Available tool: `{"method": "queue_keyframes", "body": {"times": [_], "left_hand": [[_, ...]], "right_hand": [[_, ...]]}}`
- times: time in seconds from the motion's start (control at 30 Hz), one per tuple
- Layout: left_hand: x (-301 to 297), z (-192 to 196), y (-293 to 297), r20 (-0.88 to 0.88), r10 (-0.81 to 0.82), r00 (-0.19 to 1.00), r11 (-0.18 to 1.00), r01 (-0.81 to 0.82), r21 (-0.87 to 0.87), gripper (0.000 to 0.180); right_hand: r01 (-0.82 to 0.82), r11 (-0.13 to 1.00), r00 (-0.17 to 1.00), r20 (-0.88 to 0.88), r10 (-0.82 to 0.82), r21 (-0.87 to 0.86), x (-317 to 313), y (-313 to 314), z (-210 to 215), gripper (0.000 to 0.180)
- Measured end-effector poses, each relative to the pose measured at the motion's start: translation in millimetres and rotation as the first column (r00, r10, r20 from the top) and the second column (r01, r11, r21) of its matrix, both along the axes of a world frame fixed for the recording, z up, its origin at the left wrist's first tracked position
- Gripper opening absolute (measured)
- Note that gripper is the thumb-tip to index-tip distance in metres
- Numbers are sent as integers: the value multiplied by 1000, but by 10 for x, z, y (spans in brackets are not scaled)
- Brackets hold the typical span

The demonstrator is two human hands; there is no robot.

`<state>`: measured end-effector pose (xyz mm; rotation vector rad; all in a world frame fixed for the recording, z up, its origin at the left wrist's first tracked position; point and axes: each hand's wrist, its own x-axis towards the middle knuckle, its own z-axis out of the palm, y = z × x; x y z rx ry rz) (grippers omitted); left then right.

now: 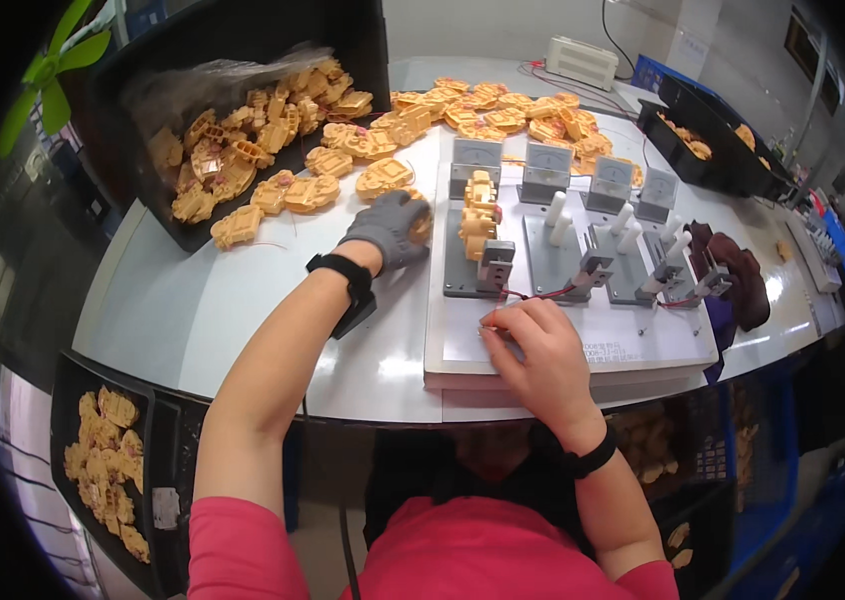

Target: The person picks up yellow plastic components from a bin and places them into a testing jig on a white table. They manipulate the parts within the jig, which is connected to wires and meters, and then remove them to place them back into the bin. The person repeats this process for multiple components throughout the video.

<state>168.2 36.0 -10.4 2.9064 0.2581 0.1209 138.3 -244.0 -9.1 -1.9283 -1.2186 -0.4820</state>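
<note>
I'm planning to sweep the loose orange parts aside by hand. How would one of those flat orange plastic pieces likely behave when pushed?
An orange piece probably slides rather than rolls, since it lies flat on the smooth white table. It looks like light, stiff moulded plastic. Thin wires seem to trail from some, so neighbours may snag and drag along.

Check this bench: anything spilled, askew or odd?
Yes: orange moulded parts have spilled out of the tipped black bin across the white table. The gloved left hand rests on one; nothing looks damaged.
</note>
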Motion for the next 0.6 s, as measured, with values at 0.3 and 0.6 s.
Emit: {"method": "queue_keyframes", "body": {"times": [0.3, 0.6], "left_hand": [[-855, 4, -9, 71, 109, 992, 994, -109, 2, 68], [-1854, -166, -119, 354, 67, 933, 996, -39, -84, 65]], "right_hand": [[-5, 1000, 1000, -23, 5, -4, -7, -24, -5, 8], [-227, 973, 871, -440, 217, 30, 6, -333, 442, 19]]}}
